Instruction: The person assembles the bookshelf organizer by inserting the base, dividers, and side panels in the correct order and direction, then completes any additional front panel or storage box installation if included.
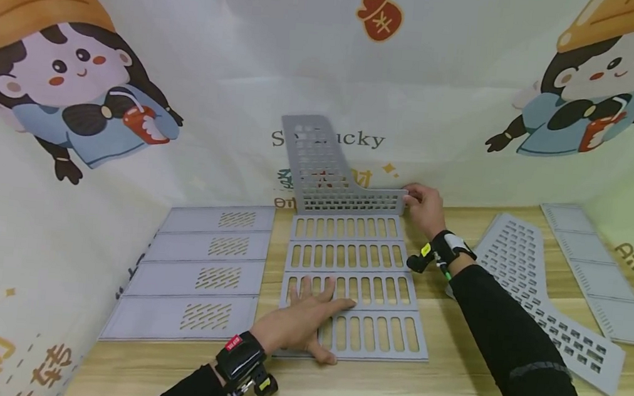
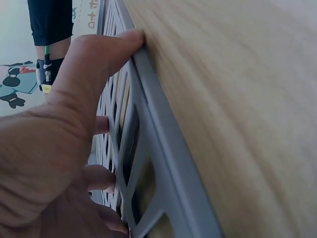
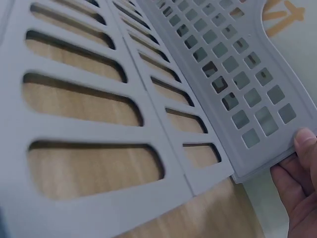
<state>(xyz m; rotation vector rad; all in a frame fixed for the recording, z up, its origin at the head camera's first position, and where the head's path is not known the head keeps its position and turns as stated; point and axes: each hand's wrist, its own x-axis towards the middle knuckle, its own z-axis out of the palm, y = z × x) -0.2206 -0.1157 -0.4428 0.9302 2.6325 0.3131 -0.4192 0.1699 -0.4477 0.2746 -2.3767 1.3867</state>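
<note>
A grey slotted panel (image 1: 351,241), with rows of long rounded openings, lies flat in the middle of the wooden table. My left hand (image 1: 306,316) rests on its near part, fingers spread; in the left wrist view the thumb lies over the panel's front edge (image 2: 171,144). Along the far edge stands a grey L-shaped panel (image 1: 324,176) with small square holes, its tall end to the left. My right hand (image 1: 428,209) pinches the low right end of that panel. In the right wrist view, the L-shaped panel (image 3: 275,144) rises along the slotted panel's edge.
Left on the table lies a grey panel (image 1: 174,273) with slanted slits. To the right are another L-shaped holed panel (image 1: 546,300), partly under my right forearm, and a narrow grey panel (image 1: 594,260). A printed cloth backdrop (image 1: 239,46) rises behind the table (image 1: 390,393).
</note>
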